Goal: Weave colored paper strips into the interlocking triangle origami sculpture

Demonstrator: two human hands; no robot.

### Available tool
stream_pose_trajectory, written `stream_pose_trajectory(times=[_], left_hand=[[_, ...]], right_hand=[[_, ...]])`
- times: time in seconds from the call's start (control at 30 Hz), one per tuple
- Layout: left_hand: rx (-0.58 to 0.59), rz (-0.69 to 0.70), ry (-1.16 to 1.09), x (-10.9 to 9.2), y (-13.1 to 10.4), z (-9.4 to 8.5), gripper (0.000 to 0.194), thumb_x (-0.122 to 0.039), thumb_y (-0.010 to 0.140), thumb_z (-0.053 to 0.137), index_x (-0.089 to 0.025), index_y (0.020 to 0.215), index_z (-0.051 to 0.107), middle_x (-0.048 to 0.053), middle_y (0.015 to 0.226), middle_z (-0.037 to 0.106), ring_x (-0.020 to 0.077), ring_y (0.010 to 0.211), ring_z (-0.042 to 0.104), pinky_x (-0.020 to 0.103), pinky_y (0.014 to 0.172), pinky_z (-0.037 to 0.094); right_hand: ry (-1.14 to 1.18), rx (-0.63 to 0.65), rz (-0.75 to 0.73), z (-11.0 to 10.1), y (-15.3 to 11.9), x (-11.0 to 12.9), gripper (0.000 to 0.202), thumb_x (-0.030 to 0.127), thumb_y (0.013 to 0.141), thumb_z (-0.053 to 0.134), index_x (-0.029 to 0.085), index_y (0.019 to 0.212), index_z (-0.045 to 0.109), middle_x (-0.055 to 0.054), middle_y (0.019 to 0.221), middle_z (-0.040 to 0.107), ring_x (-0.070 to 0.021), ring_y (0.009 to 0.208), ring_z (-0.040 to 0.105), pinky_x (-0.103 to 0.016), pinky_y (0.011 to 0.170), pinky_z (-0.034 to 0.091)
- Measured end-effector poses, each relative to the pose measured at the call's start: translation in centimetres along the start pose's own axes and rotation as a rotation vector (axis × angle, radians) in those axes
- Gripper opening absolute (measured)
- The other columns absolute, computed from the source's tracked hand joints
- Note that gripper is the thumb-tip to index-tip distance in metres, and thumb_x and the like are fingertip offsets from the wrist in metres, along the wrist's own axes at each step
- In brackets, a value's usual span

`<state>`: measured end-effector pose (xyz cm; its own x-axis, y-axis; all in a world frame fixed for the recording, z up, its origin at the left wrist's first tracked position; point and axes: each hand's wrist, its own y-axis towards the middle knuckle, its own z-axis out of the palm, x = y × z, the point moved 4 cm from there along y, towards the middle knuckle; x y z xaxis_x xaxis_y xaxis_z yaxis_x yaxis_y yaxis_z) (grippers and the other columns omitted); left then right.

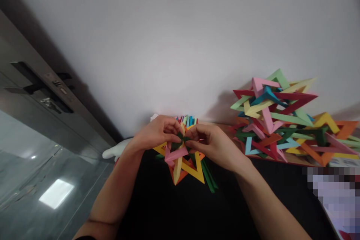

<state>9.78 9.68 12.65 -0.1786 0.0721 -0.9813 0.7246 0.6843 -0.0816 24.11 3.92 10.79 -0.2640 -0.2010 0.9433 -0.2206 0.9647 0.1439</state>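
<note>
Both hands meet over a folded-paper star of interlocked yellow, orange, pink and cream strips. My left hand pinches a dark green paper strip between thumb and fingertips. Close beside it, my right hand pinches dark green paper too, thumb against fingers; whether it is the same strip I cannot tell. Loose green paper strips stick out at the star's lower right, below my right hand. Behind the hands a row of colored folded strips stands near the wall, partly hidden.
At right, several finished-looking interlocked paper stars are piled on a wooden surface against the white wall. A door with a black handle stands at left. A white object lies by my left forearm. Black cloth spreads below.
</note>
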Motion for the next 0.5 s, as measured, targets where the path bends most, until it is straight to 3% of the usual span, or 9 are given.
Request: stream_pose_trajectory(times=[0.5], left_hand=[[0.021,-0.009,0.000,0.57,0.25,-0.11,0.011,-0.012,0.065,0.071,-0.016,0.075,0.068,0.006,0.070,0.070,0.0147,0.051,0.065,0.024,0.048,0.053]], right_hand=[[-0.080,-0.022,-0.017,-0.12,-0.04,0.33,0.003,0.018,0.075,0.060,0.019,0.076,0.063,-0.001,0.071,0.065,-0.0136,0.063,0.061,-0.026,0.056,0.045]])
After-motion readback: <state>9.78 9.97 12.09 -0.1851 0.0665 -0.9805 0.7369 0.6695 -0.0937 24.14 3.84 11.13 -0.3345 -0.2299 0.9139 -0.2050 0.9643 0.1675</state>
